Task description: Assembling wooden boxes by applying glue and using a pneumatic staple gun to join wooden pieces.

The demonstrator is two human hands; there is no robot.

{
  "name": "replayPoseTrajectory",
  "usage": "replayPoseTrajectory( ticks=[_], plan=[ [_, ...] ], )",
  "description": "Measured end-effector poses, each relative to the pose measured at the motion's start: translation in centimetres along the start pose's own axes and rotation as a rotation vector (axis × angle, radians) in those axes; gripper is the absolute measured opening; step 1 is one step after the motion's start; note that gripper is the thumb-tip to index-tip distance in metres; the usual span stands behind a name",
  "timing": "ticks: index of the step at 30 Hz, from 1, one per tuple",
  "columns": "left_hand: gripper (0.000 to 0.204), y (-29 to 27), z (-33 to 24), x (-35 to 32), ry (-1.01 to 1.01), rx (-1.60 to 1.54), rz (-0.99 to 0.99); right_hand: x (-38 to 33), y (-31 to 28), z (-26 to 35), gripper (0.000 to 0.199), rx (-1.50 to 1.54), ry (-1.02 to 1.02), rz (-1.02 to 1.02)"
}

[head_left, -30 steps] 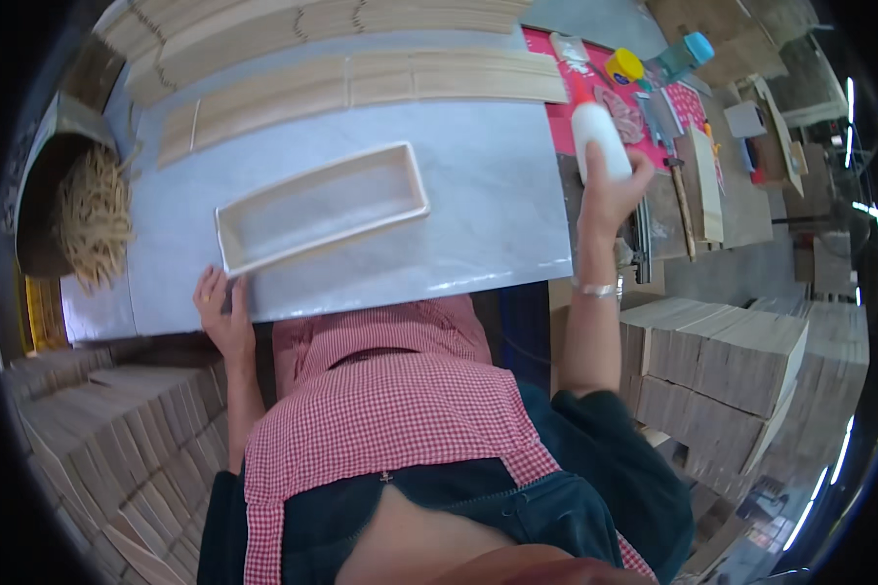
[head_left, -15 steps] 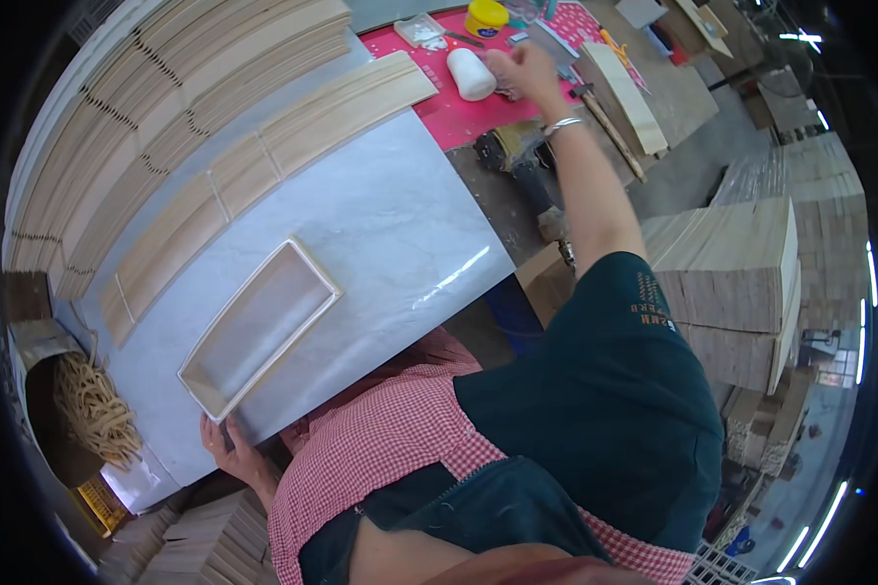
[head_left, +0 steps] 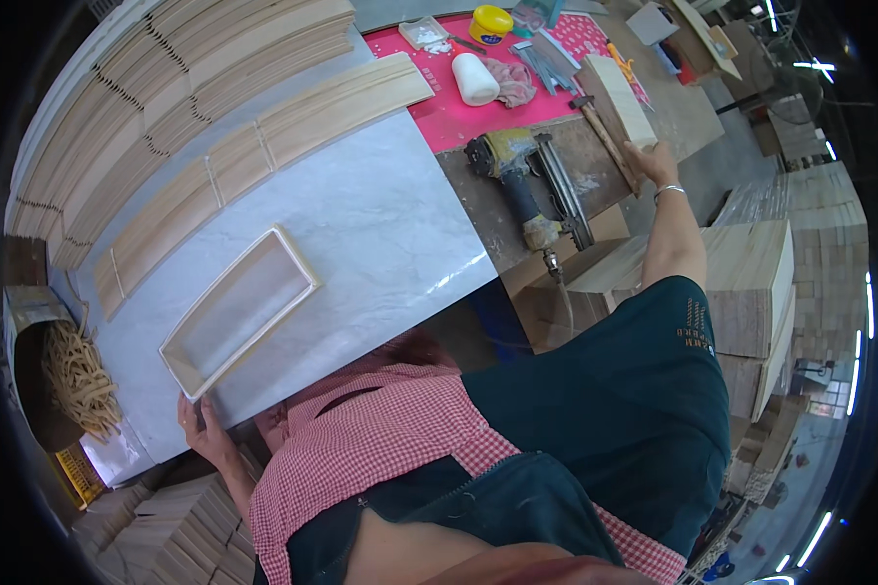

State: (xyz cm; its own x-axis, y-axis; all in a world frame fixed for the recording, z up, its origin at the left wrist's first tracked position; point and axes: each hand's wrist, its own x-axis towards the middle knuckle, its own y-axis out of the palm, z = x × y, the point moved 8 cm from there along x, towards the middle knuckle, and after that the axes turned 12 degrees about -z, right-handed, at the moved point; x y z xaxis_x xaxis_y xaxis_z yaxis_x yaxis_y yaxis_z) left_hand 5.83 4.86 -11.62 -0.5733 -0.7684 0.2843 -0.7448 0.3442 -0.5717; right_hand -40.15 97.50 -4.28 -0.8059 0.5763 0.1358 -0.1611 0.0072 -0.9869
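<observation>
A shallow wooden box frame (head_left: 239, 310) with one curved long side lies on the white marble-look tabletop (head_left: 361, 229). My left hand (head_left: 205, 434) grips its near left corner from the table's front edge, thumb and fingers partly hidden by the rim. At the far right, my right hand (head_left: 656, 166) has its fingers bent around the near end of a pale wooden block (head_left: 619, 100); the fingertips are partly hidden. Beside that block lies a hammer (head_left: 605, 144), its handle end close below my right hand. A nail gun (head_left: 527, 185) rests left of the hammer.
Bundled wood strips (head_left: 234, 171) and stacked slats (head_left: 156, 107) line the far left. On a pink mat (head_left: 439, 93) are a white roll (head_left: 475, 80), a crumpled cloth (head_left: 513, 83), staple strips (head_left: 541, 66) and a yellow tub (head_left: 491, 24). Rubber bands (head_left: 78, 378) fill a container at left.
My right hand has come back from beside the cloth on the pink mat to the near end of the wooden block, uncovering the nail gun. My left hand stays at the frame's corner.
</observation>
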Motion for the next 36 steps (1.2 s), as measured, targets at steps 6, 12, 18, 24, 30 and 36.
replayPoseTrajectory(
  ticks=[6, 12, 18, 24, 30, 36],
  plan=[
    [0.035, 0.1, -2.0, -0.2, -0.121, 0.083, -0.007, 0.0, -0.7, 1.2, 0.08, 0.188, -0.059, -0.333],
    [0.039, 1.0, -3.9, 0.7, 0.028, 0.021, -0.015, -7.3, -5.7, 14.9, 0.053, 0.992, -0.303, -0.546],
    [0.037, -0.7, -5.5, -0.2, -0.008, -0.023, -0.123, -40.2, -11.0, 36.9, 0.073, 1.02, -1.307, -0.042],
    [0.032, -1.1, -6.2, -0.1, -0.084, -0.03, -0.047, -51.7, -11.2, 42.7, 0.081, 0.754, -1.739, 0.086],
    [0.029, -1.6, -6.9, 0.5, -0.014, -0.058, -0.094, -52.6, -11.0, 43.7, 0.08, 0.68, -1.805, 0.091],
    [0.025, -2.0, -8.9, 1.0, 0.165, 0.064, -0.187, -52.4, -10.0, 43.7, 0.077, 0.654, -1.819, 0.138]
  ],
)
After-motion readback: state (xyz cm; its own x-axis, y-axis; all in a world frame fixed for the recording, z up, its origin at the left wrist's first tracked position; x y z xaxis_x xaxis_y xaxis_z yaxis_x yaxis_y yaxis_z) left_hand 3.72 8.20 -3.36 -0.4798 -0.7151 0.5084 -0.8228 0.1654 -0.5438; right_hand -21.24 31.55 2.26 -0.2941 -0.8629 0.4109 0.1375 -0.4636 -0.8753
